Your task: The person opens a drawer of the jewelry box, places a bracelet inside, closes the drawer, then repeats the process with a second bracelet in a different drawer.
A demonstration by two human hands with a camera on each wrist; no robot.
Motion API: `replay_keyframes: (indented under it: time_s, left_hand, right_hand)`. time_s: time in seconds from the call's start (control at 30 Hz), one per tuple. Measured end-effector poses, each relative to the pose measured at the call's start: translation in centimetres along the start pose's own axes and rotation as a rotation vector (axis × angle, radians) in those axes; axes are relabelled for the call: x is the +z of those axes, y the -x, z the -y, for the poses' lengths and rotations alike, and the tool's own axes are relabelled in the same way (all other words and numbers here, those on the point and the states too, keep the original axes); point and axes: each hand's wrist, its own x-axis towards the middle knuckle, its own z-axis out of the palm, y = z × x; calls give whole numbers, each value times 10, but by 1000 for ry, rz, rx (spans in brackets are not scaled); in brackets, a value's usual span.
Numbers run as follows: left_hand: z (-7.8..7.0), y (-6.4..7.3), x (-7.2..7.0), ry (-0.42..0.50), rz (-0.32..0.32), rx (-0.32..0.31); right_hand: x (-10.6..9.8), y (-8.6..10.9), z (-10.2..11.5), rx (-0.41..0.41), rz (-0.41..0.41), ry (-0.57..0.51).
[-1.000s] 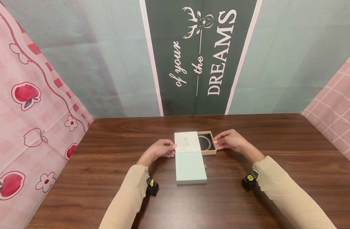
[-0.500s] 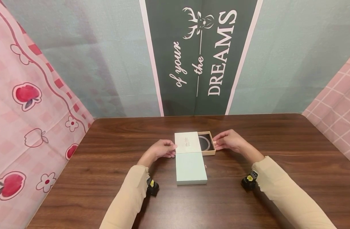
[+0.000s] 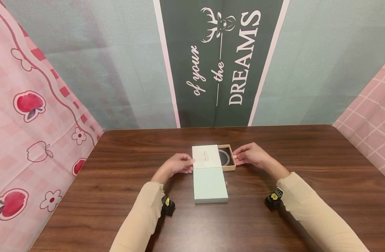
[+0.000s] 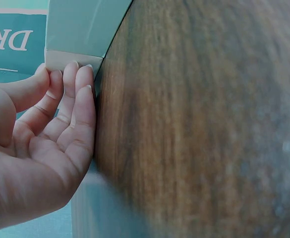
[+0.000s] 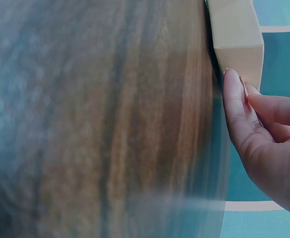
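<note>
A white slide-out gift box (image 3: 205, 156) with small printed lettering lies flat near the far middle of the table. Its cream drawer (image 3: 229, 168) sticks out to the right, showing a dark lining and a pale ring-shaped bangle (image 3: 227, 156), partly hidden under the sleeve. My left hand (image 3: 179, 163) rests its fingertips on the box's left end, with the thumb at the top edge. In the left wrist view the fingers (image 4: 73, 94) lie against that end face. My right hand (image 3: 250, 154) pinches a small ribbon pull tab (image 5: 244, 89) at the drawer's outer end.
A mint-green box (image 3: 210, 185) lies directly in front of the white box, against it, with a small tab at its right side. Both stand on a dark wood table (image 3: 132, 147). A printed curtain (image 3: 214, 70) hangs behind its far edge.
The drawer has slid slightly left into the white sleeve, and my right hand has moved left with it. My left hand and the mint-green box stay where they were.
</note>
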Motion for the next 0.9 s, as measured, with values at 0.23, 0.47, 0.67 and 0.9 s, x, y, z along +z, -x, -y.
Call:
replay_keyframes:
  time_s: [0.23, 0.47, 0.67, 0.9]
  left_hand:
    - [0, 0, 0, -3, -1, -2]
    - [0, 1, 0, 8, 5, 0]
    - [-1, 3, 1, 4, 3, 4]
    - [-1, 1, 0, 2, -2, -4]
  right_hand:
    - [2, 2, 2, -29, 30, -19]
    - [5, 2, 1, -13, 13, -12]
    - [6, 0, 1, 10, -10, -2]
    - [7, 0, 1, 7, -9, -6]
